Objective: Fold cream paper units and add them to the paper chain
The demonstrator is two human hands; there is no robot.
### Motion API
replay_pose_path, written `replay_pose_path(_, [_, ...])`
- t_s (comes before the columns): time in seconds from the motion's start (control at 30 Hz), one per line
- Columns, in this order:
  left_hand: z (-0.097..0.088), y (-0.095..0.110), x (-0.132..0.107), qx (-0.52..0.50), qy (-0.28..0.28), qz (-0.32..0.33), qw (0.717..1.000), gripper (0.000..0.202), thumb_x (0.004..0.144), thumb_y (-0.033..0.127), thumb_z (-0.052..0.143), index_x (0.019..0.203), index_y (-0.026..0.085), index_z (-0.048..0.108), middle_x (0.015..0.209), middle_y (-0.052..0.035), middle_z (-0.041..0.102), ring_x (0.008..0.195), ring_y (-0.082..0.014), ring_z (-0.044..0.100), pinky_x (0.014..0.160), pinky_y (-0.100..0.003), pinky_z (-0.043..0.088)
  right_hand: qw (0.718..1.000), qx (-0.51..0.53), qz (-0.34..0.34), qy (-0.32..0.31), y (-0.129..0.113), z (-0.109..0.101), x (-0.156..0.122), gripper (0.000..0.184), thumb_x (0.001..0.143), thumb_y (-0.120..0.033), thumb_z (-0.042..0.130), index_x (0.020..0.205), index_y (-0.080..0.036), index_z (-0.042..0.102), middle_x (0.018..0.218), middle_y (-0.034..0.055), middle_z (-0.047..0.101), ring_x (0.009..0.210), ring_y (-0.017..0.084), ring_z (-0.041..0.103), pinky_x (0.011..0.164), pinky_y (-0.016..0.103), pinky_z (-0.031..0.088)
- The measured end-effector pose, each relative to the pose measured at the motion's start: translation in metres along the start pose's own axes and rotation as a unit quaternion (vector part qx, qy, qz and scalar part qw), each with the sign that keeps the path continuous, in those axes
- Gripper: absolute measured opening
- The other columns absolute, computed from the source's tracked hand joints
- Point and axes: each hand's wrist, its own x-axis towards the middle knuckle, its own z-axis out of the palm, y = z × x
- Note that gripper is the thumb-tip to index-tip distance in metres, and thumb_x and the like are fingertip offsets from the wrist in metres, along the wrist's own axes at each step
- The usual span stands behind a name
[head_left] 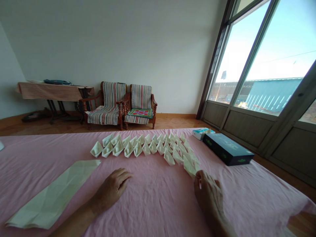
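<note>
Pale folded paper boats (128,150) stand in rows on the pink cloth (153,197), with a column of them running down the right side. At the near end of that column, my right hand (208,191) pinches the tip of a paper boat (189,167) between thumb and fingers. My left hand (118,182) rests palm down on the cloth, its fingers curled together and nothing visible in them. Left of that hand lies a flat stack of pale paper strips (55,194).
A black box (227,148) sits at the right, beside a blue-and-white tissue pack (201,132). Beyond the cloth are two wooden chairs (107,102) with striped covers and a covered table (49,90). Large windows (269,65) line the right side.
</note>
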Motion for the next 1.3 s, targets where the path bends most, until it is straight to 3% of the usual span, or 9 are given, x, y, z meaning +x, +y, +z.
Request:
replay_pose_path(0.37, [0.000, 0.000, 0.000, -0.003, -0.005, 0.001, 1.000, 0.024, 0.088, 0.009, 0.047, 0.096, 0.021, 0.066, 0.091, -0.0044, 0.067, 0.088, -0.0187, 0.063, 0.080, -0.029, 0.051, 0.999, 0.008, -0.006, 0.047, 0.001, 0.000, 0.000, 0.013, 0.087, -0.019, 0.041, 0.080, -0.022, 0.051, 0.070, 0.0035, 0.064, 0.069, 0.024, 0.062, 0.071, 0.036, 0.031])
replay_pose_path(0.5, [0.000, 0.000, 0.000, -0.005, -0.005, 0.002, 1.000, 0.024, 0.088, 0.009, 0.047, 0.096, 0.021, 0.066, 0.091, -0.0044, 0.067, 0.088, -0.0187, 0.063, 0.080, -0.029, 0.051, 0.996, 0.038, -0.001, 0.081, 0.004, -0.001, -0.002, 0.016, 0.084, -0.024, 0.045, 0.095, -0.019, 0.055, 0.079, 0.0050, 0.067, 0.072, 0.023, 0.064, 0.072, 0.036, 0.033])
replay_pose_path(0.73, [0.000, 0.000, 0.002, -0.011, -0.008, 0.000, 1.000, 0.024, 0.089, 0.011, 0.046, 0.095, 0.020, 0.067, 0.090, -0.0052, 0.068, 0.087, -0.0192, 0.063, 0.080, -0.030, 0.051, 0.977, 0.131, 0.015, 0.168, -0.003, -0.025, -0.003, 0.026, 0.090, -0.036, 0.039, 0.101, -0.018, 0.054, 0.080, 0.0058, 0.065, 0.072, 0.022, 0.063, 0.077, 0.036, 0.039])
replay_pose_path(0.8, [-0.002, 0.001, 0.001, -0.014, -0.010, 0.001, 1.000, 0.024, 0.089, 0.012, 0.046, 0.095, 0.020, 0.068, 0.091, -0.0054, 0.068, 0.087, -0.0193, 0.063, 0.080, -0.030, 0.051, 0.976, 0.160, -0.010, 0.146, -0.019, -0.030, -0.003, 0.023, 0.092, -0.034, 0.038, 0.097, -0.019, 0.054, 0.081, 0.0066, 0.065, 0.074, 0.021, 0.062, 0.072, 0.032, 0.041])
replay_pose_path(0.87, [-0.005, 0.001, 0.001, -0.016, -0.013, 0.002, 1.000, 0.023, 0.090, 0.013, 0.046, 0.096, 0.020, 0.068, 0.092, -0.0055, 0.068, 0.087, -0.0194, 0.063, 0.081, -0.030, 0.051, 0.977, 0.185, -0.066, 0.080, -0.041, -0.030, -0.005, 0.015, 0.091, -0.029, 0.042, 0.088, -0.022, 0.054, 0.075, 0.0021, 0.063, 0.068, 0.017, 0.060, 0.065, 0.027, 0.041])
replay_pose_path(0.97, [-0.012, 0.001, -0.001, -0.019, -0.023, 0.002, 1.000, 0.023, 0.090, 0.014, 0.047, 0.096, 0.020, 0.068, 0.091, -0.0053, 0.068, 0.086, -0.0193, 0.064, 0.080, -0.030, 0.051, 0.970, 0.208, -0.128, -0.004, -0.079, -0.018, -0.008, 0.012, 0.087, -0.017, 0.044, 0.079, -0.022, 0.052, 0.069, -0.0010, 0.060, 0.062, 0.014, 0.058, 0.059, 0.023, 0.038])
replay_pose_path(1.07, [-0.020, 0.000, -0.002, -0.021, -0.038, -0.005, 0.999, 0.022, 0.090, 0.014, 0.047, 0.094, 0.020, 0.067, 0.089, -0.0047, 0.068, 0.084, -0.0184, 0.063, 0.078, -0.029, 0.050, 0.959, 0.212, -0.178, -0.058, -0.110, 0.000, -0.006, 0.011, 0.081, -0.011, 0.051, 0.084, -0.020, 0.055, 0.075, 0.0004, 0.062, 0.067, 0.015, 0.059, 0.061, 0.022, 0.038])
replay_pose_path(1.2, [-0.028, 0.001, -0.003, -0.022, -0.056, -0.024, 0.998, 0.022, 0.091, 0.012, 0.047, 0.093, 0.020, 0.067, 0.089, -0.0043, 0.067, 0.085, -0.0179, 0.062, 0.079, -0.029, 0.049, 0.950, 0.201, -0.220, -0.097, -0.138, 0.022, 0.004, 0.015, 0.074, -0.005, 0.055, 0.080, -0.019, 0.057, 0.075, 0.0022, 0.061, 0.069, 0.016, 0.056, 0.061, 0.024, 0.035])
replay_pose_path(1.3, [-0.029, 0.004, -0.003, -0.024, -0.067, -0.036, 0.997, 0.022, 0.090, 0.010, 0.047, 0.092, 0.020, 0.067, 0.088, -0.0040, 0.065, 0.085, -0.0180, 0.061, 0.079, -0.028, 0.048, 0.946, 0.194, -0.239, -0.100, -0.150, 0.036, 0.009, 0.015, 0.077, -0.004, 0.053, 0.078, -0.019, 0.057, 0.079, 0.0039, 0.060, 0.076, 0.018, 0.053, 0.067, 0.026, 0.036])
